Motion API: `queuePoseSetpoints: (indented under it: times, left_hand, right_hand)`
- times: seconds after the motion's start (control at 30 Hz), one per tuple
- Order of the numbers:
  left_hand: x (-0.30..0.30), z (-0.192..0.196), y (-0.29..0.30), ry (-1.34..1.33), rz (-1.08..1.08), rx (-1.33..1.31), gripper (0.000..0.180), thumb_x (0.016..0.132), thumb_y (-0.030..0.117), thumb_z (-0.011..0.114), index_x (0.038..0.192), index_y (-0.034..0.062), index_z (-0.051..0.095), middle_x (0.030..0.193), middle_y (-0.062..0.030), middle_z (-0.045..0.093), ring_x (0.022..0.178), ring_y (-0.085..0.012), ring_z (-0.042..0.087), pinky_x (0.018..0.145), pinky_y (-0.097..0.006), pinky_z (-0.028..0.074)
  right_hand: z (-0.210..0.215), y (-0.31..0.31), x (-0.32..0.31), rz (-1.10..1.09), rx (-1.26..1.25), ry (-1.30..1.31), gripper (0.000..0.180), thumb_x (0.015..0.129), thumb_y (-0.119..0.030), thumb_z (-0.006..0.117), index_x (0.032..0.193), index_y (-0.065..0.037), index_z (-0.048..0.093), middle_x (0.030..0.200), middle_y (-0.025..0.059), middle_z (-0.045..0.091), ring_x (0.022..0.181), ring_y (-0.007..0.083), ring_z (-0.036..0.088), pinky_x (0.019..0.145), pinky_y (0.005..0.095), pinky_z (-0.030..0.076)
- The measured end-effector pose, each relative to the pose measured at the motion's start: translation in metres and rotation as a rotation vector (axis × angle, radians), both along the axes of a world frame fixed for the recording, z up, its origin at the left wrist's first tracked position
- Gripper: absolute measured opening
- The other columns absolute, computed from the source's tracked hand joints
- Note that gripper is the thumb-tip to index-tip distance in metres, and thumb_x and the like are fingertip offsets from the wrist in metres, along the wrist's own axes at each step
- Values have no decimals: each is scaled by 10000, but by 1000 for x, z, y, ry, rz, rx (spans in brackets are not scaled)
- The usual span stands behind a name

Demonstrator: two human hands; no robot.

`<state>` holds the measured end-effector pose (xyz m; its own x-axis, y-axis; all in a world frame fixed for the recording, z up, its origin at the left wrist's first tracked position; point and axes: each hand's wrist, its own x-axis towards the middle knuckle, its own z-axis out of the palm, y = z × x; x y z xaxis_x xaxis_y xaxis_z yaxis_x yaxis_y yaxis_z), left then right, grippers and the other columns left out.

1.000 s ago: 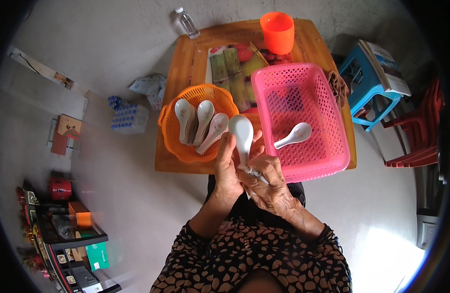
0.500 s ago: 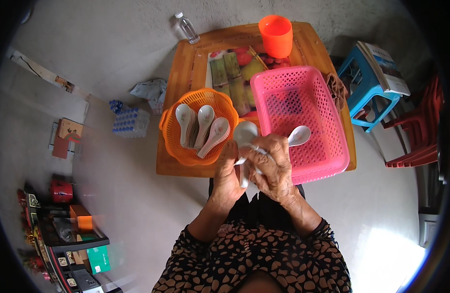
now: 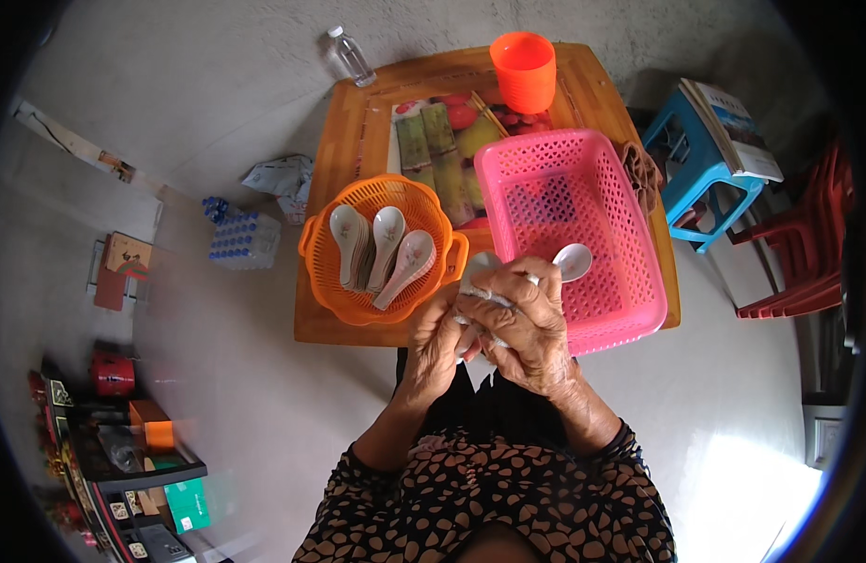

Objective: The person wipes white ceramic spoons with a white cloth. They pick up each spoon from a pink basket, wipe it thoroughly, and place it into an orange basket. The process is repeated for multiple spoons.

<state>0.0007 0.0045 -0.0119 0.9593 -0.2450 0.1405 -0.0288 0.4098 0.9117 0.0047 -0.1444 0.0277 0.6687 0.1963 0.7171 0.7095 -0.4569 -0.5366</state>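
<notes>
My left hand (image 3: pixel 433 342) is closed around a white soup spoon (image 3: pixel 480 263), its bowl pointing away from me. Pressed over that spoon, my right hand (image 3: pixel 528 324) grips a crumpled white cloth (image 3: pixel 489 298); the fingers hide most of both. Just beyond the right hand, another white spoon (image 3: pixel 573 263) shows its bowl over the pink basket (image 3: pixel 635 324); its handle end is hidden, so I cannot tell whether it lies free. To the left, an orange colander (image 3: pixel 320 277) holds three nested stacks of white spoons (image 3: pixel 388 239) with small flower patterns.
Both containers stand on a wooden table (image 3: pixel 344 127). Toward its far edge are stacked orange bowls (image 3: pixel 524 75) and a clear bottle (image 3: pixel 353 56). A brown cloth (image 3: pixel 642 176) hangs beside the pink basket. At right stand a blue stool (image 3: pixel 705 178) and red chairs (image 3: pixel 799 235).
My right hand has shifted over the held spoon, covering more of its bowl and handle. The whole view has slid slightly, and the stacked spoons stay put in the colander.
</notes>
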Motion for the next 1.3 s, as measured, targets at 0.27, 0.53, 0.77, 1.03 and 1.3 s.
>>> queuePoseSetpoints:
  times: [0.27,0.53,0.77,1.03,1.3]
  left_hand:
    - [-10,25,-4,55,-28,105,231,971,239,436,935,35,539,710,31,422,585,-45,385,479,-191,353]
    - [-4,9,-3,114,101,-3,291,966,252,446,1133,31,537,894,24,545,740,-29,506,606,-179,439]
    - [2,16,-3,186,104,-249,269,962,251,436,1089,25,508,990,-33,562,898,-83,552,764,-229,471]
    - [-1,16,-6,122,152,-28,225,966,248,437,1015,50,534,827,23,545,755,-54,528,647,-206,437]
    - [-3,31,-20,231,170,-148,228,953,255,473,1056,55,510,777,-5,534,614,-76,485,469,-220,395]
  right_hand:
    - [0,-1,21,-28,398,226,156,862,-70,563,1007,-21,596,986,129,551,909,250,575,733,335,489]
    - [-15,28,6,-228,218,134,441,798,-39,600,1226,-36,493,1148,180,448,1011,338,433,853,420,403]
    - [-22,33,-19,-150,-60,-18,537,672,-112,663,1194,-53,550,1257,138,434,1050,332,415,881,412,397]
    - [6,14,13,-121,-62,-85,410,657,-133,697,1054,-81,613,1131,109,514,1021,308,475,836,408,417]
    - [-5,11,17,228,1106,759,300,935,-182,512,1140,36,537,1028,83,625,869,108,593,773,247,493]
